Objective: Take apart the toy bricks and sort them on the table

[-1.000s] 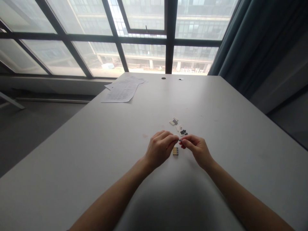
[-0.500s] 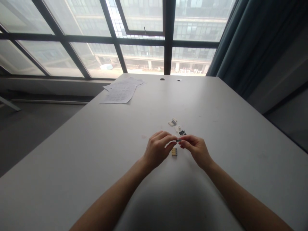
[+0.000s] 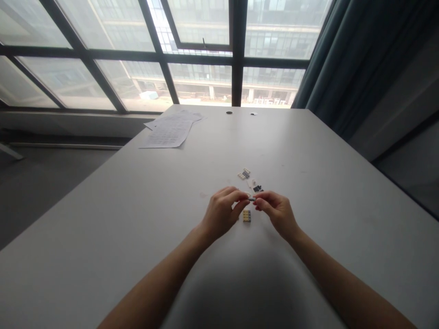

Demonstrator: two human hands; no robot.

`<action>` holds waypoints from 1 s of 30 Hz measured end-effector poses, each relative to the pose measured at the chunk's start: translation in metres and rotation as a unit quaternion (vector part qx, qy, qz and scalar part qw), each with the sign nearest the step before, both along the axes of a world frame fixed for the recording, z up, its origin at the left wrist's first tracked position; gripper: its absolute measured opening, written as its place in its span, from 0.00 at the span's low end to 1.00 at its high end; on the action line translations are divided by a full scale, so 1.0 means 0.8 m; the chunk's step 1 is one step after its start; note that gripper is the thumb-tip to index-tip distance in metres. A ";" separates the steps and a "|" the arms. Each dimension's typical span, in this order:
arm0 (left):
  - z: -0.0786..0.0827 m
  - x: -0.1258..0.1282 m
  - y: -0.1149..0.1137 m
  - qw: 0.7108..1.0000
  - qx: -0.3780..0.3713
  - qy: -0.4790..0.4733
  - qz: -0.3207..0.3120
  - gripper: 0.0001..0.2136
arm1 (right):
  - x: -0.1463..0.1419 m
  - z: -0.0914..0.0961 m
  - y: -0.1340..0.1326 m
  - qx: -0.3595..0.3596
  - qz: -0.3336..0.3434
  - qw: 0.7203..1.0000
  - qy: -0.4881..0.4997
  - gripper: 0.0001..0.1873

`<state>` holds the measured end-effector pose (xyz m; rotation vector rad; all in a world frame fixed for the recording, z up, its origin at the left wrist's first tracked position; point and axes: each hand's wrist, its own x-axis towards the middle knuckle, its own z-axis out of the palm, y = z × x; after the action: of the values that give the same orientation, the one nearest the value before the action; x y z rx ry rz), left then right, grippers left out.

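Note:
A small grey toy brick (image 3: 252,199) is pinched between the fingertips of my left hand (image 3: 223,209) and my right hand (image 3: 278,211), which almost meet above the table. Both hands are closed on it, and the fingers cover most of its shape. Just below, a tan and grey studded brick block (image 3: 246,216) lies on the table. Beyond my fingers are black pieces (image 3: 258,188) and a white piece (image 3: 251,183), partly hidden by the right hand. Farther off lie white and grey studded bricks (image 3: 244,174).
The white table (image 3: 130,219) stretches to the window (image 3: 202,82). Printed paper sheets (image 3: 168,132) lie at its far left. Two round cable holes, one a dark hole (image 3: 229,113), sit near the far edge. A dark curtain (image 3: 325,68) hangs at the right.
The view has shifted slightly, so everything sits a little farther left. My fingers have turned the small brick a little, and the tan block shows more fully below the left hand.

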<state>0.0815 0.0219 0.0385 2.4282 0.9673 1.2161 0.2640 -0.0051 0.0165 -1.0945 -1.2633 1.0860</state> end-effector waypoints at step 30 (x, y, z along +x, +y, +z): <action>-0.004 -0.001 0.002 0.998 0.051 0.029 -0.013 0.07 | -0.001 -0.001 0.002 0.002 0.007 1.000 0.009 0.10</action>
<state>0.0808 0.0236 0.0350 2.5591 0.9074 1.2200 0.2631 -0.0037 0.0161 -1.0722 -1.2599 1.1014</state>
